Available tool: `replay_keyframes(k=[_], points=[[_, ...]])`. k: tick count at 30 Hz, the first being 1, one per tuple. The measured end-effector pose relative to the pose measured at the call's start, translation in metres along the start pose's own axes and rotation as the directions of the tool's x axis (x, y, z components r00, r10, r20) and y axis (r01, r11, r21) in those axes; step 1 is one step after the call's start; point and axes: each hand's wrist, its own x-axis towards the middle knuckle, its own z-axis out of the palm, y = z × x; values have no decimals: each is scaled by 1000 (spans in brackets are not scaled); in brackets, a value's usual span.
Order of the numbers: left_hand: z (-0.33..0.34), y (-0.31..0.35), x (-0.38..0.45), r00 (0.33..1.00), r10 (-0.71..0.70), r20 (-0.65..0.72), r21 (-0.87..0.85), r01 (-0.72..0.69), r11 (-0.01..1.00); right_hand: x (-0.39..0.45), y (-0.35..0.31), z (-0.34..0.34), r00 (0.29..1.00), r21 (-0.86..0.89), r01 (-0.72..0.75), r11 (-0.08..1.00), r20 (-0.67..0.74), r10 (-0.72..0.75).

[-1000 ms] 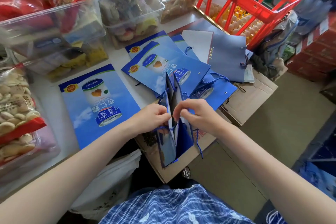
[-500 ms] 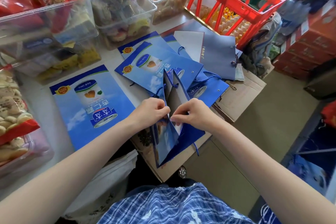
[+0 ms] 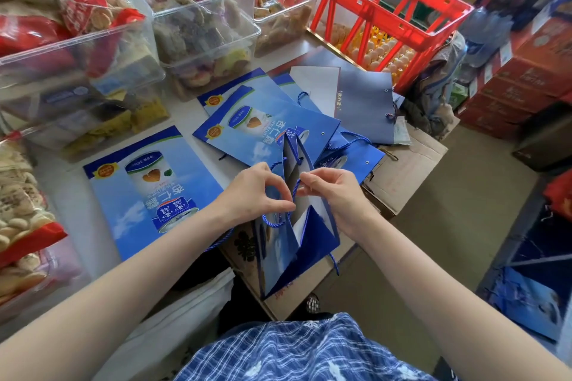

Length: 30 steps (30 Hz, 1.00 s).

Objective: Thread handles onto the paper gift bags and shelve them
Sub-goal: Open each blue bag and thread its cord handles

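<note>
Cord (image 3: 296,187) end hidden behind fingertips. Blue gift bag (image 3: 291,244), half-folded, upright over cardboard box (image 3: 405,164). Left hand (image 3: 260,192) and right hand (image 3: 334,192) both pinching cord at bag mouth

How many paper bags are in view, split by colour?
Blue printed gift bags: 6 (held bag, with left hand and right hand pinching its blue cord handle; flat bag at left; 4 overlapping in the pile)
Grey-blue plain bag: 1
Total: 7. Any bags hidden under the pile are not counted.
</note>
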Motion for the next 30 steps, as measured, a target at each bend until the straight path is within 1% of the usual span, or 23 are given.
replay_keyframes(k=[2,4,7,9,11,13,15,16,17,18,19,21,22,23,25,26,27,28,30], points=[[0,2,1,999,2,33,-17,-1,1000,0,-1,2,999,-10,16,1000,34,-16],[0,1,1,997,-41,67,-36,43,998,0,-1,4,997,1,52,999,55,-52],[-1,-5,-5,976,-202,80,20,201,979,-1,1,5,989,44,106,993,100,-110],[-3,-10,-11,954,-290,77,-42,293,955,-2,1,9,977,60,134,989,162,-142],[-3,-12,-16,948,-313,57,-109,318,942,-2,1,16,968,36,158,987,192,-162],[-2,-13,-19,956,-289,52,-106,293,950,0,1,18,974,18,169,985,152,-170],[2,-12,-22,958,-277,76,-78,283,956,1,0,16,983,31,163,986,80,-165],[4,-11,-23,953,-289,94,-99,298,950,1,0,14,986,42,159,986,50,-161],[5,-10,-24,940,-320,116,-163,336,928,0,0,12,987,47,157,986,35,-159],[5,-9,-24,920,-361,155,-260,390,883,-1,0,10,986,42,162,986,39,-163],[5,-6,-22,891,-396,220,-375,452,809,-3,-1,10,983,28,171,985,58,-172],[3,-3,-17,833,-413,368,-564,553,614,-7,-2,13,973,-12,201,979,117,-199],[2,-2,-14,809,-409,423,-609,588,532,-8,-3,14,965,-39,225,973,146,-218],[1,-2,-12,791,-402,461,-633,611,475,-9,-3,14,957,-69,252,965,167,-238],[-3,-1,-10,773,-393,498,-658,632,409,-11,-4,14,944,-111,287,951,203,-261],[-5,-1,-9,771,-401,494,-662,633,402,-12,-4,12,938,-126,298,946,221,-266],[-7,-1,-9,776,-421,470,-656,626,421,-13,-5,11,933,-148,310,939,235,-271],[-8,-1,-9,790,-443,423,-643,607,467,-14,-5,9,931,-175,320,931,243,-274],[-8,1,-12,840,-462,284,-590,533,607,-14,-6,6,938,-212,304,929,240,-252]])
